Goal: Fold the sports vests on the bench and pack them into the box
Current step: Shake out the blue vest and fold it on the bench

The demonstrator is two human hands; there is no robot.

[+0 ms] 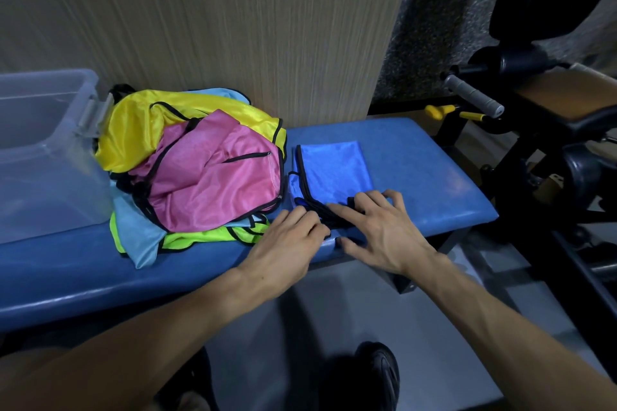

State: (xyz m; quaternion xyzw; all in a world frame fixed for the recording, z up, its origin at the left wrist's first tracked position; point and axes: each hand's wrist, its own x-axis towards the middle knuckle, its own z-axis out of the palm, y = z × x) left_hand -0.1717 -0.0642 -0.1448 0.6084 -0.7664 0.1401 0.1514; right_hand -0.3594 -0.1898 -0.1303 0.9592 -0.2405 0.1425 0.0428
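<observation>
Bare forearms, black shoe [380, 374]

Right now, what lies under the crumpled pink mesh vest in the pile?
Under the crumpled pink mesh vest show a yellow vest, a light blue vest and a neon green vest, on the blue padded bench. Anything deeper is covered.
</observation>
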